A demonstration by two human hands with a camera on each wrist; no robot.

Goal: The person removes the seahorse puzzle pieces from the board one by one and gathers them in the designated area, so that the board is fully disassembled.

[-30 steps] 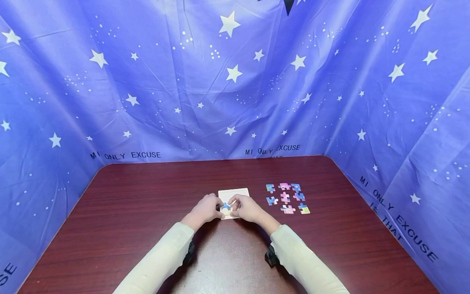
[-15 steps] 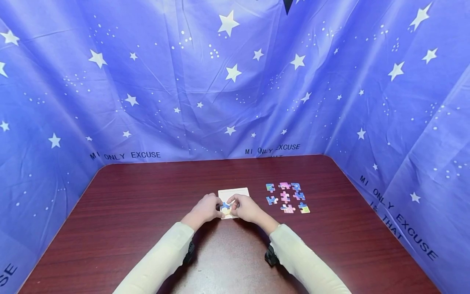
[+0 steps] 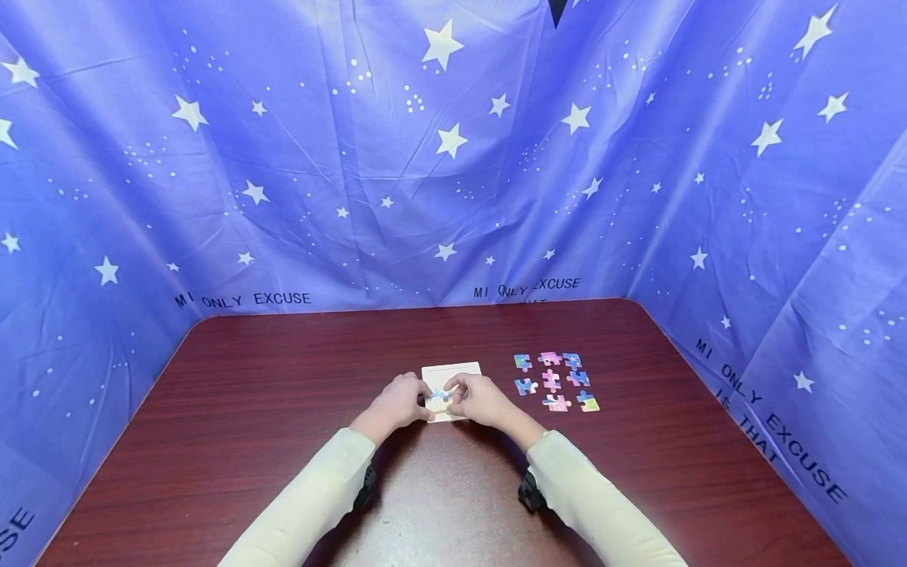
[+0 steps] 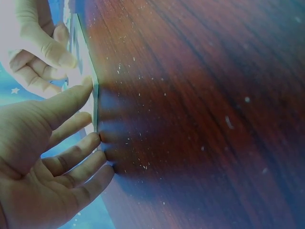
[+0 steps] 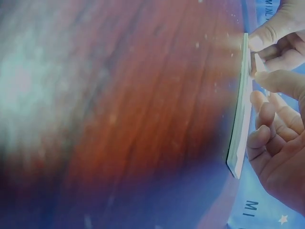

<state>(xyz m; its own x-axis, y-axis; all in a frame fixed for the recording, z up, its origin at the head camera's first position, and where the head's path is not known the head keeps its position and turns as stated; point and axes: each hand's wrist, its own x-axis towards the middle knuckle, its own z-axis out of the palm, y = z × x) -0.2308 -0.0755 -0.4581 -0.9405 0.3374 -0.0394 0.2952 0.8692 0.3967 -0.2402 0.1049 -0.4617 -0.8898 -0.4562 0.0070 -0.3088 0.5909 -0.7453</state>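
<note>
A small white puzzle board (image 3: pixel 452 368) lies near the middle of the table, partly covered by both hands. My left hand (image 3: pixel 397 400) holds the board at its left side, its thumb at the near left corner. In the left wrist view the other fingers (image 4: pixel 86 186) reach the tabletop beside the board's edge. Over the board, my right hand (image 3: pixel 479 399) pinches a jigsaw piece (image 3: pixel 438 396) between thumb and fingers. That piece appears as a thin, tilted pale edge (image 5: pixel 259 63) at the thumb tip in the right wrist view.
Several pink, blue and yellow-green jigsaw pieces (image 3: pixel 550 381) lie spread in loose rows to the right of the board. The dark red wooden table (image 3: pixel 283 354) meets a blue starry curtain (image 3: pixel 397 157) at the back and sides.
The jigsaw piece over the board has changed its tilt, its face going from blue to blue and yellow, then pale with glare. Left hand, board and loose pieces stay put.
</note>
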